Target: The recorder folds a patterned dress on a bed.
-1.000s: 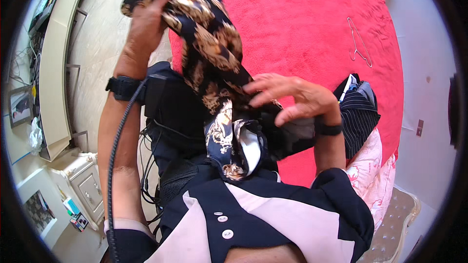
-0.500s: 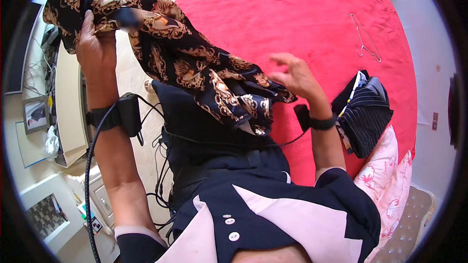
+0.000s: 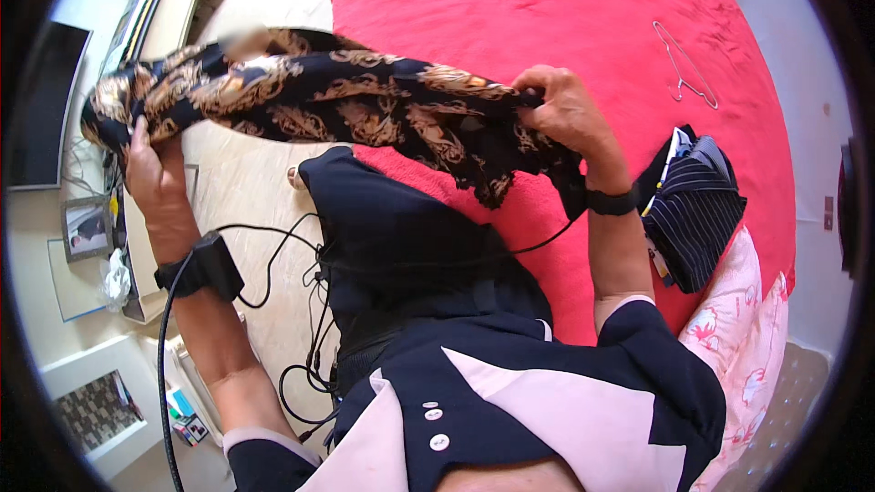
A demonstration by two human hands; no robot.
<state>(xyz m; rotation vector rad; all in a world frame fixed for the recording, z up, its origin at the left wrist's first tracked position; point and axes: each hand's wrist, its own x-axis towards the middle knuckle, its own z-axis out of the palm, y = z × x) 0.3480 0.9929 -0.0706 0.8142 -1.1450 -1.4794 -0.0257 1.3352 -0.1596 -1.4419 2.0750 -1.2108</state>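
A black garment (image 3: 365, 96) with a gold and tan scroll print is stretched in the air between my hands, over the floor and the bed's near side. My left hand (image 3: 153, 169) grips its left end, thumb on the outside and the other fingers partly covered by cloth. At the other end my right hand (image 3: 565, 109) is closed on a bunched edge, with loose folds hanging below it. Which part of the garment each hand holds, I cannot tell.
A red cover (image 3: 456, 0) lies over the bed. On it are a white wire hanger (image 3: 684, 68), a stack of folded dark striped clothes (image 3: 693, 210) and pink patterned pillows (image 3: 729, 310). Black cables (image 3: 314, 346) run from my wrist straps. Left stand a screen (image 3: 47, 105) and a picture frame (image 3: 88, 226).
My right hand has closed on the garment's right end and drawn it up and to the right. The cloth, slanting down before, now stretches nearly level. My left hand has come lower.
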